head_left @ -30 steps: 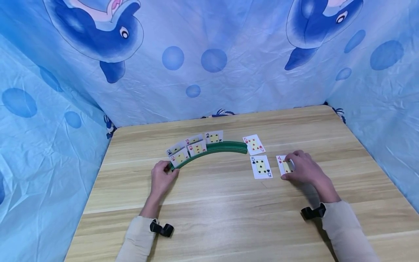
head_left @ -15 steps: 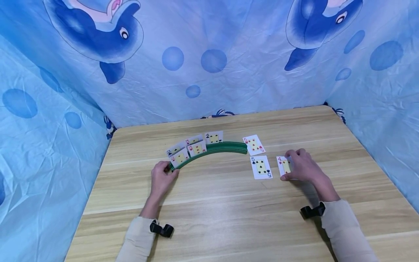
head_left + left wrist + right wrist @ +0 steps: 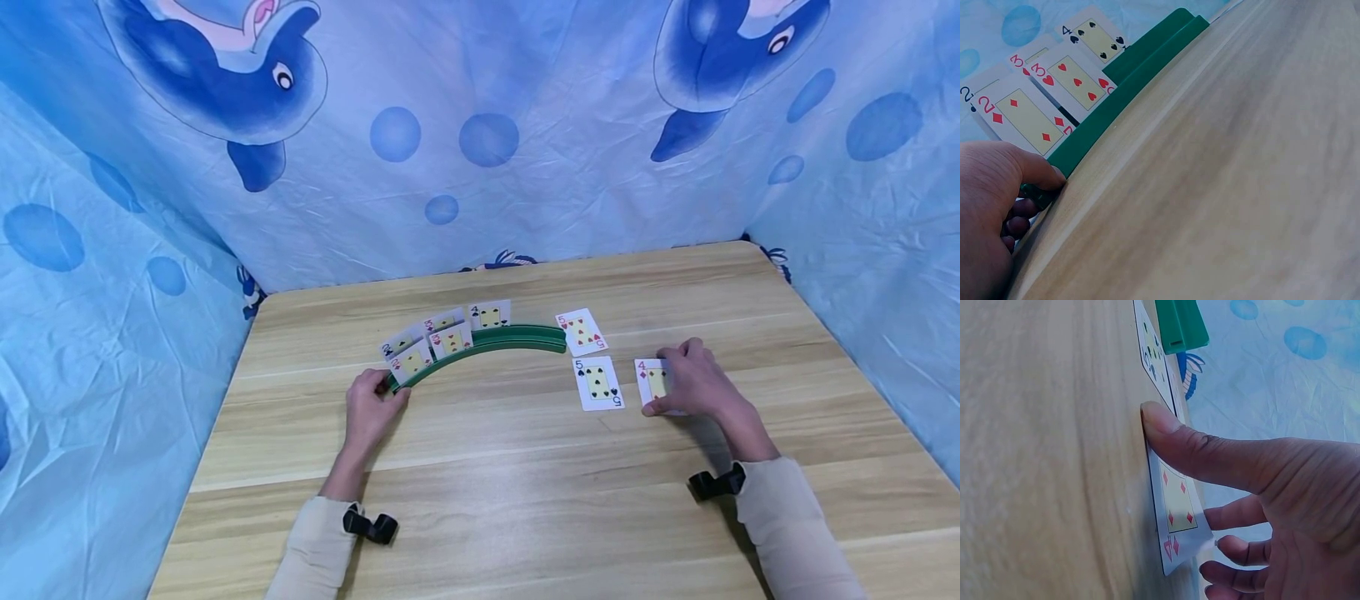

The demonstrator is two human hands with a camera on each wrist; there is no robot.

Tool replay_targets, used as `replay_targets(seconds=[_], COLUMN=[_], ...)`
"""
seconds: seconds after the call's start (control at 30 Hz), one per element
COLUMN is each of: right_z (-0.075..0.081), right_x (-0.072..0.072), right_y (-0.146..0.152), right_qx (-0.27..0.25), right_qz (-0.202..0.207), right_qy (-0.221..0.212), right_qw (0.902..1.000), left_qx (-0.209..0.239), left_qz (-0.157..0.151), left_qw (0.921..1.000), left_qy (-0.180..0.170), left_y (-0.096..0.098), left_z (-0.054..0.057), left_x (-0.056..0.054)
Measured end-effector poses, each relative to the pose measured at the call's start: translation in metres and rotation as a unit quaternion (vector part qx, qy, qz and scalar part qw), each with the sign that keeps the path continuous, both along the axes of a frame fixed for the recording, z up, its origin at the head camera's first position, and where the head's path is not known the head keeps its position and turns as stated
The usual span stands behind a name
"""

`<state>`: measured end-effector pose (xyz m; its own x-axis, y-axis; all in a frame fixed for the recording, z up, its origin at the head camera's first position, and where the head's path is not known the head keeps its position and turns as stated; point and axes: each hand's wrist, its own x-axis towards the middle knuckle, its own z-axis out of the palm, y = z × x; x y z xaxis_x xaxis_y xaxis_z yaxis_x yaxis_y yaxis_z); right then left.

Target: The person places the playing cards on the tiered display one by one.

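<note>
My left hand (image 3: 372, 408) pinches the left end of a curved green card holder (image 3: 517, 336), thumb in front and fingers behind. In the holder stand the two of diamonds (image 3: 1029, 122), the three of hearts (image 3: 1075, 81), two cards partly hidden behind them, and the four of spades (image 3: 490, 315). On the right, my right hand (image 3: 696, 383) grips the four of diamonds (image 3: 651, 379) by opposite edges, thumb on the near edge and fingers at the far one. That card lies at table level, its right part covered by the hand in the head view.
The five of hearts (image 3: 582, 332) lies face up at the holder's right end. Just in front of it is the five of spades (image 3: 598, 383), left of the four of diamonds. A blue dolphin-printed curtain (image 3: 480, 208) closes off the wooden table's (image 3: 487, 500) back and sides.
The four of diamonds has shifted very slightly right under my right hand, and the bright bend seen beside the fingers a second ago no longer shows. My left hand and the holder stay put.
</note>
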<state>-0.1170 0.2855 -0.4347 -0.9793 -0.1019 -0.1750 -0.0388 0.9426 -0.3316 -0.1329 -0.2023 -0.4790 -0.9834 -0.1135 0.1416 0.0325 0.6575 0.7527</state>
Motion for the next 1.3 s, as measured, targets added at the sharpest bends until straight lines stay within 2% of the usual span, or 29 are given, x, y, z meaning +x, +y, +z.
replay_targets(seconds=[0.23, 0.4, 0.63, 0.9, 1.07, 1.3], right_z=[0.002, 0.004, 0.009, 0.022, 0.028, 0.037], right_x=[0.003, 0.004, 0.003, 0.005, 0.008, 0.014], right_y=[0.0, -0.001, -0.001, 0.003, 0.006, 0.01], right_qx=[-0.003, 0.016, 0.018, 0.0, -0.02, -0.023], right_qz=[0.0, -0.011, -0.03, -0.021, -0.009, 0.019], right_qy=[0.017, 0.027, 0.023, 0.087, 0.109, 0.149], right_qw=[0.9998, 0.9994, 0.9991, 0.996, 0.9938, 0.9885], left_qx=[0.0, -0.004, 0.001, 0.001, -0.001, 0.0], left_qz=[0.0, 0.002, 0.0, 0.001, 0.002, -0.001], left_qw=[1.0, 0.9999, 1.0, 1.0, 1.0, 1.0], left_qy=[0.007, 0.016, 0.009, 0.008, 0.007, 0.003], left_y=[0.0, 0.001, 0.001, -0.001, -0.001, -0.001], left_z=[0.0, -0.001, -0.001, 0.001, 0.001, 0.001], left_x=[0.001, 0.001, 0.0, 0.001, 0.001, 0.0])
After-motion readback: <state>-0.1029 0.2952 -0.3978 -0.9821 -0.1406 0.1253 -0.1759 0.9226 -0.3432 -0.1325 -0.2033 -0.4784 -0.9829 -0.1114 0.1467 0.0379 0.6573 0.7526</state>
